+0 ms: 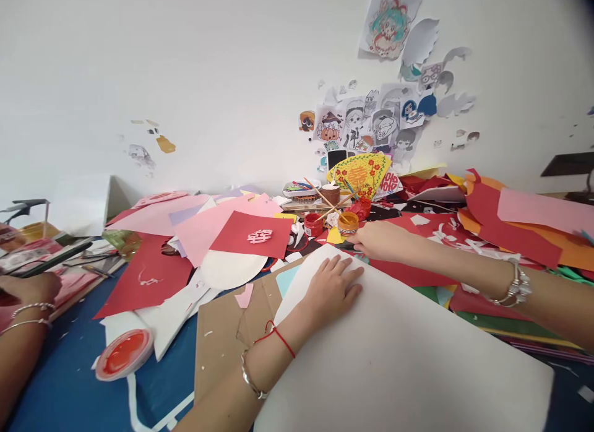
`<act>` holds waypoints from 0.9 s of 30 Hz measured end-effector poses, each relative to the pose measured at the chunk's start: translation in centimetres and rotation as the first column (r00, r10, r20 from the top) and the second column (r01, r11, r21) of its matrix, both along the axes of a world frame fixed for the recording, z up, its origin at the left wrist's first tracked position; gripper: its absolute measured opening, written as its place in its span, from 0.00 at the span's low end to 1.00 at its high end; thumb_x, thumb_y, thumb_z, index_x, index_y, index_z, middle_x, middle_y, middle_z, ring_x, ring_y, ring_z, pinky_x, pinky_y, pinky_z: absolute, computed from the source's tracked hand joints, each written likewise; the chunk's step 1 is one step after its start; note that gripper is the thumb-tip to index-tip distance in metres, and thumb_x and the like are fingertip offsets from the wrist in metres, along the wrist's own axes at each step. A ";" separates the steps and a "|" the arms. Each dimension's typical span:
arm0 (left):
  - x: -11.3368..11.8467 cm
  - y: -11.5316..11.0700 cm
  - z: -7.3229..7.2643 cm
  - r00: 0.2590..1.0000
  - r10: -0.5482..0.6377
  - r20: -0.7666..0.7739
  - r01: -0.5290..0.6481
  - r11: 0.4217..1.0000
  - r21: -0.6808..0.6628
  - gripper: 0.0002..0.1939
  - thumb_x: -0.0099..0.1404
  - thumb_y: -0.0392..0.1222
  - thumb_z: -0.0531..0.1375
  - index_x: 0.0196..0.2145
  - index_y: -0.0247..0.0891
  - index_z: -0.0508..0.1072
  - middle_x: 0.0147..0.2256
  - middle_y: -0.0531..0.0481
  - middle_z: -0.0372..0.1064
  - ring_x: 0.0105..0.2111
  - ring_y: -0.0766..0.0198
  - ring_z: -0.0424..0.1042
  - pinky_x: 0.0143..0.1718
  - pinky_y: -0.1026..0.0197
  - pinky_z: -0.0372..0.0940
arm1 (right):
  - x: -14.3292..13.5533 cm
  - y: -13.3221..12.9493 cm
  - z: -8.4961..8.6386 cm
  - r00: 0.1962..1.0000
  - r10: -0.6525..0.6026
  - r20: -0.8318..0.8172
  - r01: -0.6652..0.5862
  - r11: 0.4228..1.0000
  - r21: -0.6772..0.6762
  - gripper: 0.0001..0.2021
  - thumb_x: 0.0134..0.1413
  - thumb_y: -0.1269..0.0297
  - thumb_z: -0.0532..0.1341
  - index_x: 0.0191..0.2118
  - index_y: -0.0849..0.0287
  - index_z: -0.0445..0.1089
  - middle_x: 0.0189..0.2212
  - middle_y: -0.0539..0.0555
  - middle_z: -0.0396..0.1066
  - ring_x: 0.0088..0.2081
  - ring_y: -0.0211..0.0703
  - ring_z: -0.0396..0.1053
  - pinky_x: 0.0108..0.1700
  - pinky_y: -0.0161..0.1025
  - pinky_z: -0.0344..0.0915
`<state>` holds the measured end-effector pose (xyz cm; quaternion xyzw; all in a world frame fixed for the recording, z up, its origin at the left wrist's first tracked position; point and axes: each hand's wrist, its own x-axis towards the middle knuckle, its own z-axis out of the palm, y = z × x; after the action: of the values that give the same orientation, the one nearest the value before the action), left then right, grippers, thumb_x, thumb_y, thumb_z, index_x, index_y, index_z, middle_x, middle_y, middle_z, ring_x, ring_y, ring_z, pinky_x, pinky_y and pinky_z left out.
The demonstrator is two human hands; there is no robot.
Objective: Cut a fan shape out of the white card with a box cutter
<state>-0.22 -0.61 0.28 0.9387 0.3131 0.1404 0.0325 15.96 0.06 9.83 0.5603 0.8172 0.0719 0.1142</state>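
My left hand (327, 286) lies flat with spread fingers on a large white sheet (417, 364), near its far corner. The sheet slants across brown cardboard (218, 339). Stretched across from the right, my right hand (378, 240) has its fingers closed at the lower right side of a small jar of orange paint (348, 224). Its fingertips are partly hidden. A wooden-handled brush (331, 204) crosses above the jars. Just left stands a red paint jar (314, 224).
Another person's hand (32, 293) is at the far left. A round lid with red paint (124, 355) rests on the blue table (74, 364). Red paper (253, 231), pink paper (162, 215) and scraps surround the sheet. A yellow decorated fan shape (359, 173) leans against the wall.
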 end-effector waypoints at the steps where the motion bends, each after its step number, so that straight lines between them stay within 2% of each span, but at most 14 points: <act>1: 0.0 0.0 0.0 1.000 0.000 0.002 0.000 1.000 0.000 0.21 0.68 0.47 0.48 0.57 0.44 0.64 0.59 0.45 0.57 0.59 0.49 0.54 0.59 0.45 0.51 | 0.2 -0.2 0.0 1.000 0.002 0.000 -0.002 1.000 -0.001 0.13 0.59 0.69 0.52 0.41 0.62 0.73 0.33 0.62 0.73 0.34 0.49 0.71 0.28 0.36 0.55; 10: 0.0 0.1 -0.1 1.000 -0.004 0.003 0.004 1.000 -0.004 0.21 0.69 0.47 0.47 0.57 0.45 0.63 0.59 0.46 0.57 0.60 0.50 0.53 0.60 0.43 0.50 | 1.2 -1.8 -0.7 1.000 -0.012 0.007 0.012 1.000 0.022 0.13 0.59 0.68 0.51 0.41 0.63 0.72 0.29 0.61 0.73 0.30 0.50 0.71 0.23 0.36 0.48; 19: -0.1 0.2 -0.2 1.000 0.002 0.000 -0.002 1.000 -0.011 0.21 0.69 0.47 0.47 0.57 0.46 0.63 0.60 0.47 0.56 0.60 0.51 0.53 0.60 0.43 0.49 | 1.5 -2.6 -0.7 0.999 -0.038 0.027 0.038 0.999 -0.021 0.13 0.60 0.67 0.51 0.41 0.62 0.72 0.29 0.61 0.73 0.32 0.52 0.72 0.23 0.37 0.48; 27: -0.1 0.2 -0.3 1.000 0.004 0.001 -0.004 1.000 -0.010 0.21 0.69 0.47 0.47 0.57 0.47 0.63 0.60 0.47 0.57 0.60 0.51 0.53 0.60 0.43 0.49 | 1.9 -3.1 -1.0 0.998 -0.044 0.033 0.045 0.999 -0.015 0.14 0.60 0.67 0.51 0.45 0.63 0.71 0.29 0.61 0.73 0.32 0.50 0.72 0.23 0.36 0.48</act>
<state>-0.27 -0.44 -0.02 0.9378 0.3159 0.1393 0.0369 17.91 -3.06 8.84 0.5761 0.8031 0.0719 0.1338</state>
